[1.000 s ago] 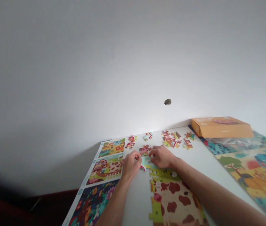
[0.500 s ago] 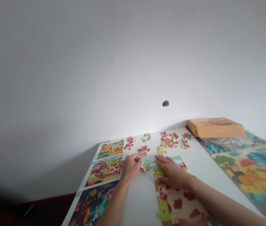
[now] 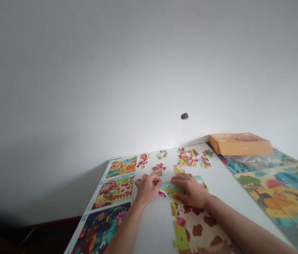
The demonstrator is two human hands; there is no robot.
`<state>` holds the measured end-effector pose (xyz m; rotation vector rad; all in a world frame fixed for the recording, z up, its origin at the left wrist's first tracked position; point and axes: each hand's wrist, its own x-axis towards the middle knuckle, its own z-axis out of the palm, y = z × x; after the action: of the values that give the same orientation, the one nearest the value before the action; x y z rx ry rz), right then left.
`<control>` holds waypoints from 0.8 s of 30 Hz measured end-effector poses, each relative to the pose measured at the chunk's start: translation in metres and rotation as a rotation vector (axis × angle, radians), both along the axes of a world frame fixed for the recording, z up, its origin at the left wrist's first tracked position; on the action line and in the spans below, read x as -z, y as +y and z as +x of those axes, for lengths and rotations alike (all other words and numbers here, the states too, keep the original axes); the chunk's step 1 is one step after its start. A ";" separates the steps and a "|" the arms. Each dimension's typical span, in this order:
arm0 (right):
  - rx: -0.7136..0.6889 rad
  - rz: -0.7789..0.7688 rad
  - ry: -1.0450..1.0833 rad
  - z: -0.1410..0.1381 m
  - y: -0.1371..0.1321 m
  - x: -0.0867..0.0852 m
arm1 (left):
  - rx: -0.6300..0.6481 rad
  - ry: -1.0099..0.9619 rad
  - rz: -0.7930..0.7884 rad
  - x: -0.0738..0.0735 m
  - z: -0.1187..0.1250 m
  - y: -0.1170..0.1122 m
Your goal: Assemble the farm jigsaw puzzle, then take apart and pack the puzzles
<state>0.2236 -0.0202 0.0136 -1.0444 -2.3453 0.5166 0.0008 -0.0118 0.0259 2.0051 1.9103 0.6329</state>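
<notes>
Closest to me, the joined cow section (image 3: 195, 231) of the puzzle lies flat on the white bench (image 3: 154, 225), brown patches on cream with a green strip down its left edge. To its left, well apart across bare bench, is a sheet of small sample pictures (image 3: 113, 192), running away from me along the bench edge.

Just beyond the cow section are my hands. My right hand (image 3: 192, 192) lies palm down with its fingers stretched and close together, flat on the top edge of the cow section and on the right end of a teal piece (image 3: 169, 186). My left hand (image 3: 147, 188) is curled, knuckles up, with its fingertips at the left end of that same teal piece; whether they pinch it or only push against it I cannot tell from here. The teal piece sits between my two hands, touching the upper edge of the cow section.

Further off, loose pieces (image 3: 191, 159) are scattered across the bench, some in a cluster, some alone. To the right lies a large colourful landscape picture (image 3: 278, 190), and an orange box (image 3: 241, 144) rests at its far end, near the wall (image 3: 112, 70). A small dark mark (image 3: 184, 116) shows on the wall.
</notes>
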 end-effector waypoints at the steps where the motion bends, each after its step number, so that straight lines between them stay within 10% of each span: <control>1: -0.014 0.006 0.001 0.000 0.000 -0.001 | 0.000 0.028 0.018 0.001 0.001 -0.001; 13: -0.184 0.043 0.008 0.001 -0.001 -0.006 | 0.420 0.079 0.132 -0.010 0.000 -0.011; 24: -0.186 -0.001 0.001 0.002 -0.004 -0.011 | 0.383 0.097 0.127 -0.011 -0.001 -0.011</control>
<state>0.2258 -0.0241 0.0242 -0.8303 -2.4549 0.5872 -0.0003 -0.0227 0.0364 2.4338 1.5006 0.5733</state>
